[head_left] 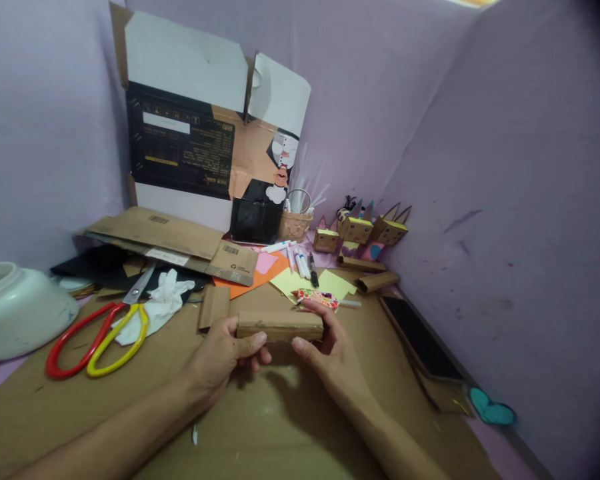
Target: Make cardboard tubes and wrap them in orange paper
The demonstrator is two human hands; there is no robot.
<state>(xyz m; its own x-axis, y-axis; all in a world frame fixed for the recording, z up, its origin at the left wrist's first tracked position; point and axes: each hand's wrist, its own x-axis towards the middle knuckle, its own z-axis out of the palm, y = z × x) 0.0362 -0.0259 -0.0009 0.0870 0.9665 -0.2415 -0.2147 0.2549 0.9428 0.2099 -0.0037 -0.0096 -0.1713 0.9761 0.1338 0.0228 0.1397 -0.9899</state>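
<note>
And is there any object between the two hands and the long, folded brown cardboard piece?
Nothing visible is. The left hand grips the left end of the long, folded brown cardboard piece directly; the right hand is around its right end.

The cardboard mat (405, 427) is dimly lit, soft shadows (303, 403) are cast toward its near edge, and box print (207, 153) is blurred.

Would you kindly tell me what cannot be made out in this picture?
- Head view: underside of the cardboard piece, turned away from the camera.
- Head view: rest of the white vessel, cut off by the left edge.
- Head view: black panel's print, too small and blurred.
</note>
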